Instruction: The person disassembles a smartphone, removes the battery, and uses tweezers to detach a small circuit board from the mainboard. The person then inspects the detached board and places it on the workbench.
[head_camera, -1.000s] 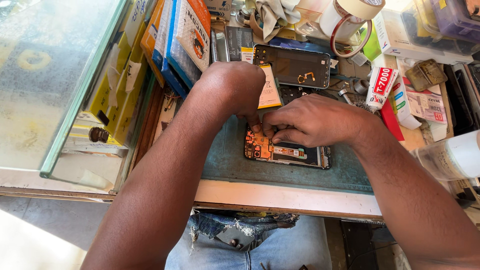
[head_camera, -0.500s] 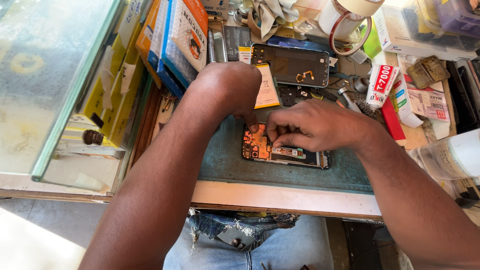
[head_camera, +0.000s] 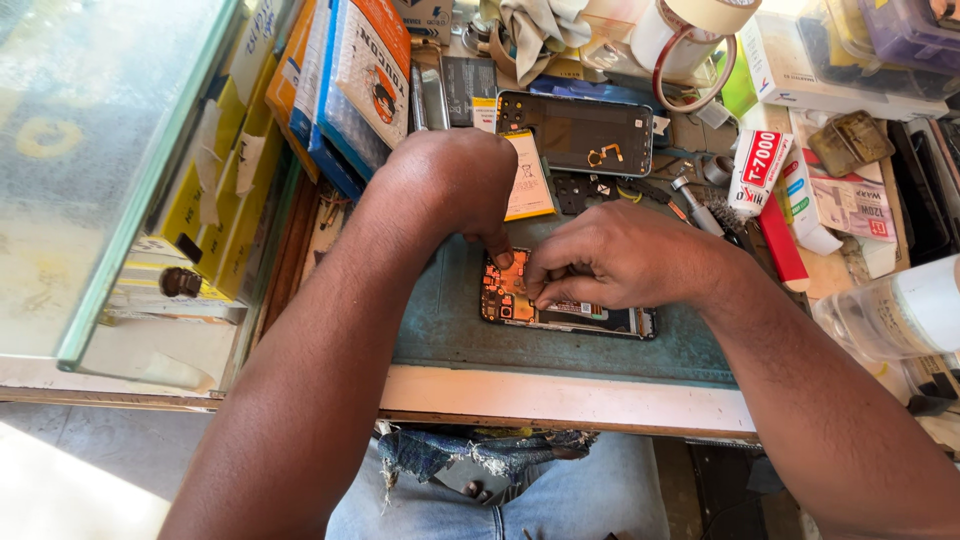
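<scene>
Cluttered wooden workbench (head_camera: 560, 405) with a pale front edge, topped by a worn teal mat (head_camera: 450, 330). Glass display counter (head_camera: 90, 160) at left. Bright sunlight on pale floor (head_camera: 60, 490) below.

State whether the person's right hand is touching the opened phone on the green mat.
Touching. The head view shows the right hand lying over the opened phone, its fingertips pressed onto the exposed orange board with no gap visible.

An opened phone (head_camera: 570, 310) lies flat at frame centre on the teal mat, orange-lit circuit board exposed at its left end.
</scene>
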